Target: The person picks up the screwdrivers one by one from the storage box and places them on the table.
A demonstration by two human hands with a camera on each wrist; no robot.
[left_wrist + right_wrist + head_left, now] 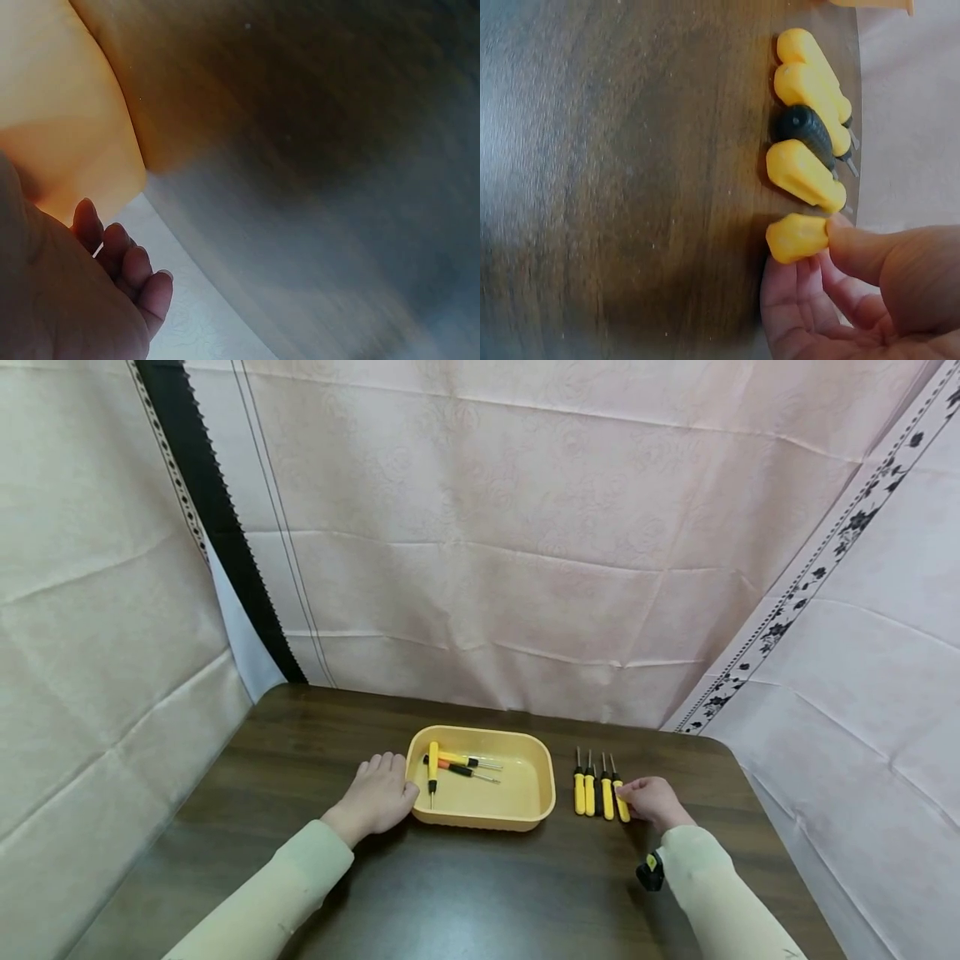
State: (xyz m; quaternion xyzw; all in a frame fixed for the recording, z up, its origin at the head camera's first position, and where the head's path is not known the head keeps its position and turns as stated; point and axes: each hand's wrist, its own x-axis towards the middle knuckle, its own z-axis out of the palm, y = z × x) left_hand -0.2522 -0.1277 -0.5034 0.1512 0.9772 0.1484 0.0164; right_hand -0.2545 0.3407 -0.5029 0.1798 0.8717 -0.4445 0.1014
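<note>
My right hand (654,802) pinches the yellow handle of the rightmost screwdriver (798,238) between thumb and fingers. Left of it lies a row of several more screwdrivers (590,793), side by side with their tips away from me; one handle (802,129) is black, the others are yellow. At the left end of a shallow yellow tray (480,817) rests my left hand (378,793), its fingers extended along the outside and its thumb by the near rim. Inside the tray are a yellow screwdriver (432,767) lying lengthwise, another yellow one (453,757) and an orange-black one (459,769).
A dark wooden table (480,893) carries everything. Beside my right wrist shows a small black device (650,871). Pale cloth (480,527) hangs behind the table's far edge and along both sides.
</note>
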